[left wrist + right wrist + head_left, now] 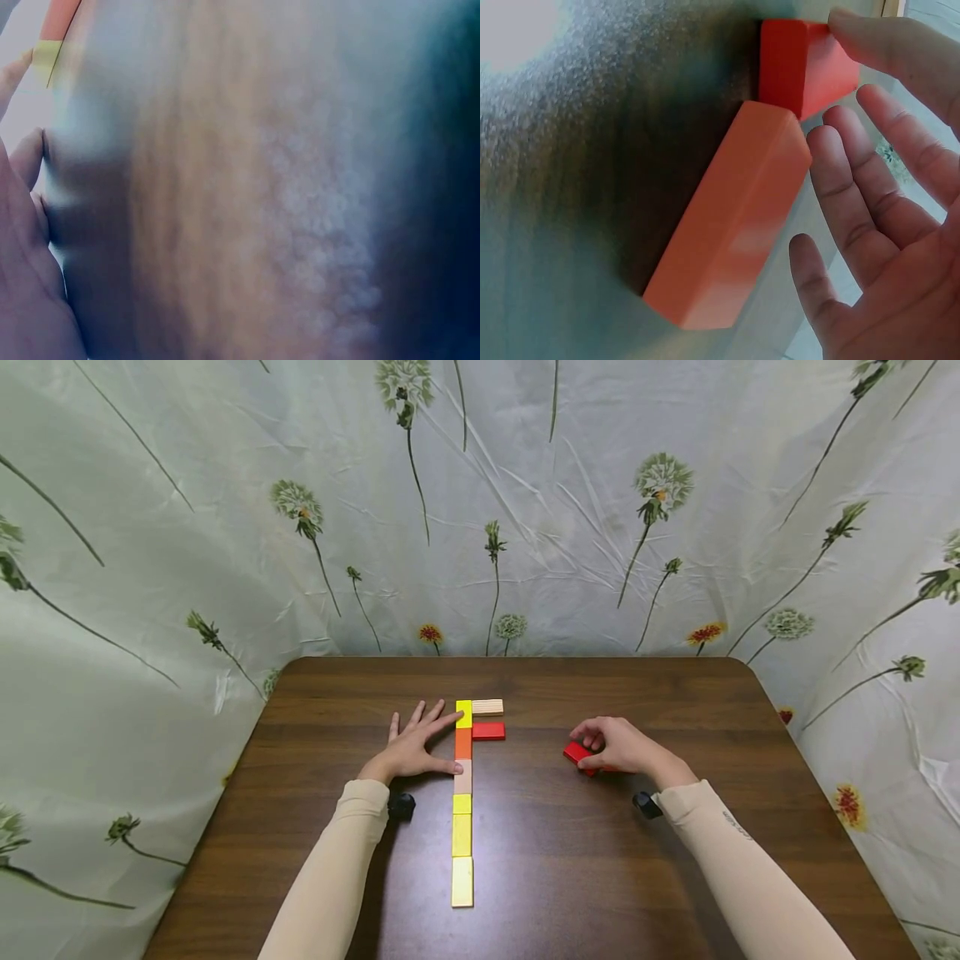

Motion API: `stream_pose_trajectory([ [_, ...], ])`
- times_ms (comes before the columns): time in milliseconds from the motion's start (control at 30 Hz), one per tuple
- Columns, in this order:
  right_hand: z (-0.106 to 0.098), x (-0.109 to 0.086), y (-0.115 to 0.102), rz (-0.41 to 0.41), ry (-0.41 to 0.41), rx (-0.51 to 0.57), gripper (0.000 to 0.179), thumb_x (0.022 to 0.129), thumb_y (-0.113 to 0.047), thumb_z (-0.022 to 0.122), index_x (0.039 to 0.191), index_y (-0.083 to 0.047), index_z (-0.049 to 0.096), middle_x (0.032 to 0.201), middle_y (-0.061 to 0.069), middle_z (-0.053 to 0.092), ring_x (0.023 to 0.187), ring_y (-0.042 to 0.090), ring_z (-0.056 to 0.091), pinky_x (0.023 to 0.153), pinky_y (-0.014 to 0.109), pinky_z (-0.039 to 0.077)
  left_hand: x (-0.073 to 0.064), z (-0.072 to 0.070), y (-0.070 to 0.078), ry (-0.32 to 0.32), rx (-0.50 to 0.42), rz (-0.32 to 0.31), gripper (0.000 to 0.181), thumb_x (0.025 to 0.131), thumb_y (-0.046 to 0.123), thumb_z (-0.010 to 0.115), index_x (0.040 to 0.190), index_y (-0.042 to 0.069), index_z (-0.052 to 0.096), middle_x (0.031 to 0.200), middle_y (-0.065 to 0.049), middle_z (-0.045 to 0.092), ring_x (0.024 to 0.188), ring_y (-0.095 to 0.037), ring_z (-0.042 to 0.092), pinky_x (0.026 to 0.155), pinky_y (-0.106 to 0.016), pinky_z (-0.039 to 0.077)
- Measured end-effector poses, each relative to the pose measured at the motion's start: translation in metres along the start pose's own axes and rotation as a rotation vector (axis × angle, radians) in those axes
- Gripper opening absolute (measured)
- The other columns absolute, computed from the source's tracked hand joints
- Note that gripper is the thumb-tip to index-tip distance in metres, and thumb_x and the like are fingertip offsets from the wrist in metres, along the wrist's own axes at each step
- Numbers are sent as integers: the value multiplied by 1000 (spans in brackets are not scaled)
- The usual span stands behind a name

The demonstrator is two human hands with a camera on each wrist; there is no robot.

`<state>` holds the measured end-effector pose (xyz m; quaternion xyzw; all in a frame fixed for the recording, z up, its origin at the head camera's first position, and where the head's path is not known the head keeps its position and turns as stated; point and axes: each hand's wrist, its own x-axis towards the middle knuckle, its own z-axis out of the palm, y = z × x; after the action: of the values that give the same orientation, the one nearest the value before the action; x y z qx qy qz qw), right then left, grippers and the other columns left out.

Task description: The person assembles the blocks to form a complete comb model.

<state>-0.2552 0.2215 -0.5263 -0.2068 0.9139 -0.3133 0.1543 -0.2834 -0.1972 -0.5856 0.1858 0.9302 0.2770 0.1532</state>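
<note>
My left hand (412, 750) is spread beside a straight row of blocks, its index fingertip at the far yellow block (465, 720) and its thumb at a pale pink block (463, 781). An orange block (463, 743) lies between those two. On the right, my right hand (621, 745) has its thumb against a red block (576, 752), the index fingertip close to the block's other side and the remaining fingers loosely bent. Next to that red block is an orange block (731, 217), mostly hidden under the hand in the head view.
Nearer along the row lie a short yellow block (462, 804), a longer yellow one (461, 835) and a pale yellow one (462, 882). Off its far end, a ridged wooden block (487, 707) and a red block (489, 732) extend rightward. A floral curtain (570, 560) hangs behind the brown table (675, 893).
</note>
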Motion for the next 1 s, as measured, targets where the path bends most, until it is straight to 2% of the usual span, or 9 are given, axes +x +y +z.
stream_pose_trajectory([
  [200,2,1,1,0,-9,21,35,86,-10,89,117,-1,75,96,7,71,88,14,64,81,29,55,-1,0,2,2,-1,5,108,73,82,81,165,53,33,184,3,8,170,-36,-11,125,-72,-21],
  [400,4,5,-2,13,-10,37,33,87,-7,87,118,-2,75,98,7,71,89,15,64,83,28,55,-2,-1,5,5,-8,11,109,72,84,80,165,52,35,184,-1,10,169,-39,-9,124,-74,-20],
  [600,9,6,-8,-39,-4,42,32,86,-4,85,117,0,76,98,7,73,90,15,65,84,30,56,-7,-6,12,4,-11,15,108,74,81,81,166,47,36,183,-7,10,168,-44,-8,123,-76,-19],
  [733,10,5,-9,-48,-7,38,34,86,-8,87,117,-1,75,99,8,72,91,16,65,86,32,56,-9,-7,15,-3,2,9,108,75,78,82,167,46,35,183,-6,10,169,-43,-8,124,-76,-18],
  [900,8,0,-7,-5,-17,17,39,84,-12,92,118,-2,75,98,6,70,91,17,63,86,33,56,-9,-9,15,-13,13,8,108,76,74,84,167,46,34,184,-4,10,169,-42,-7,124,-76,-17],
  [1000,7,-3,-5,11,-18,15,39,84,-13,93,116,-3,74,99,6,70,92,16,63,86,33,55,-7,-7,12,-8,13,3,108,75,77,83,167,48,34,184,-2,9,169,-40,-8,125,-74,-18],
])
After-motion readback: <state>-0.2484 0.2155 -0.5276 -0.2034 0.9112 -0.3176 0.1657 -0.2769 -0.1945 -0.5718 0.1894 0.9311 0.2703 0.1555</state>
